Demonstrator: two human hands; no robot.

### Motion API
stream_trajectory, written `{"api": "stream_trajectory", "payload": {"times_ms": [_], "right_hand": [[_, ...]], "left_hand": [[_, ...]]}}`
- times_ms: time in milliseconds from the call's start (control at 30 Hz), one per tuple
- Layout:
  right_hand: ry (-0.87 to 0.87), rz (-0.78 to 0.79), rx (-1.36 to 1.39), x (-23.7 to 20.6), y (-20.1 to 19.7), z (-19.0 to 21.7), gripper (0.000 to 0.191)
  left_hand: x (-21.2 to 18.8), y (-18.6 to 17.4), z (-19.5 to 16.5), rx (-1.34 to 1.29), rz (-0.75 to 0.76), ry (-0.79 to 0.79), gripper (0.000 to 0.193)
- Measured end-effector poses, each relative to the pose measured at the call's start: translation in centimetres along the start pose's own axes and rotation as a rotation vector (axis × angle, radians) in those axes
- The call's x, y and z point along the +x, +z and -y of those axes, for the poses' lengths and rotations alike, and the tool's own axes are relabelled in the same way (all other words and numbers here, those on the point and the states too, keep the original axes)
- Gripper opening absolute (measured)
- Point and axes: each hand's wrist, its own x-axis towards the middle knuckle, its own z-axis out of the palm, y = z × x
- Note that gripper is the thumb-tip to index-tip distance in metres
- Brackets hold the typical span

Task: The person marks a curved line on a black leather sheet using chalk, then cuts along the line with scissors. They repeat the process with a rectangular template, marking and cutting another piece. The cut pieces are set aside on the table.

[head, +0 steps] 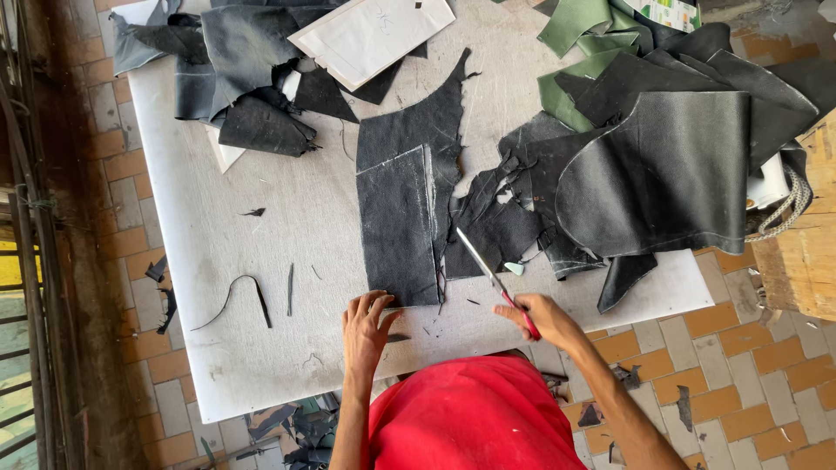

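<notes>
Leather panel (pixel 399 228), dark, flat at centre of white board (pixel 261 235). I see left hand (pixel 366 326) at 6 o'clock, fingers spread, pinning edge against slip. Right hand (pixel 544 318) at 4 o'clock wraps scissors (pixel 495 280), blades toward 11.

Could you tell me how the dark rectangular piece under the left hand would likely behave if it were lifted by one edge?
The rectangular piece would probably droop: nearby sheets curl and fold. It looks thin and lies flat, so likely light. The left hand presses its edge, suggesting it slides.

Matt black, seemingly leather sheet (pixel 399 228), metal scissors (pixel 488 270), smooth white table (pixel 261 235).
</notes>
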Motion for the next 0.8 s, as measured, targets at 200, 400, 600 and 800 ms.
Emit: {"api": "stream_trajectory", "payload": {"times_ms": [200,400,600,800], "right_hand": [[0.06,-0.004,0.042,-2.2,4.0,-2.0,0.053],[0.043,-0.034,0.094,-3.3,5.8,0.1,0.052],[0.043,-0.056,0.108,-3.2,7.2,2.0,0.05],[0.0,0.057,-0.111,-1.4,10.0,3.0,0.048]], "left_hand": [[0.8,1.0,1.8,0.032,0.029,0.081,0.023],[1.9,-1.4,4.1,0.136,0.172,0.256,0.014],[-1.1,-15.1,14.9,0.337,0.439,0.034,0.02],[-4.4,-20.4,21.5,0.696,0.131,-0.19,0.034]]}}
